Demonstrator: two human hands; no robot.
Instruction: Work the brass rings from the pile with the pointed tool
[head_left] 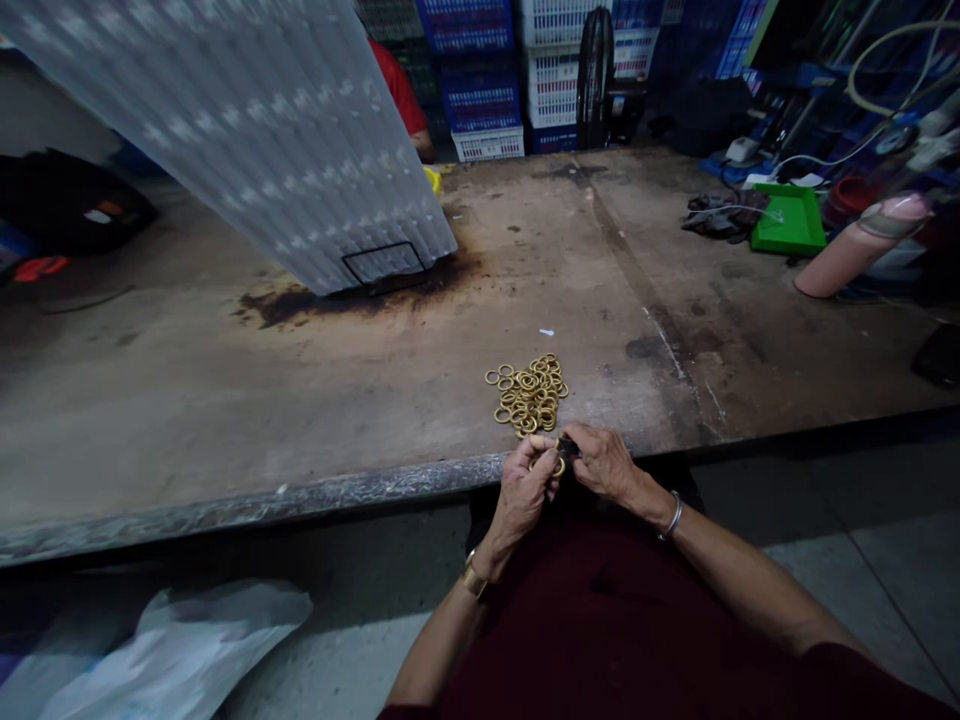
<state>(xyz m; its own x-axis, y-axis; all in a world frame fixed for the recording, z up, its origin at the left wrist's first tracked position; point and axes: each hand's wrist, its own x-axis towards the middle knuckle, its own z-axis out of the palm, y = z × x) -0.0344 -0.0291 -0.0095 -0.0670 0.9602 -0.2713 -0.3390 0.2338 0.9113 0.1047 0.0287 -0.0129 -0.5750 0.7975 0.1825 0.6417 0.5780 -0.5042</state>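
At the table's front edge, my left hand (523, 484) pinches a brass-coloured ring (558, 467) between thumb and fingers. Close beside it, my right hand (602, 460) is closed around a small dark object (568, 449) that meets the ring; its kind is too small and shaded to make out. Just beyond my hands lies a loose pile of similar brass-coloured rings (531, 393) on the wooden table (420, 390).
A tall stack of translucent ribbed plastic trays (300, 130) leans on a black wire stand (386, 265). To the right are a green tray (791, 220) and a pink bottle (859, 248). Behind stand stacked crates (480, 95), a black fan (596, 80) and a person's red sleeve (397, 88).
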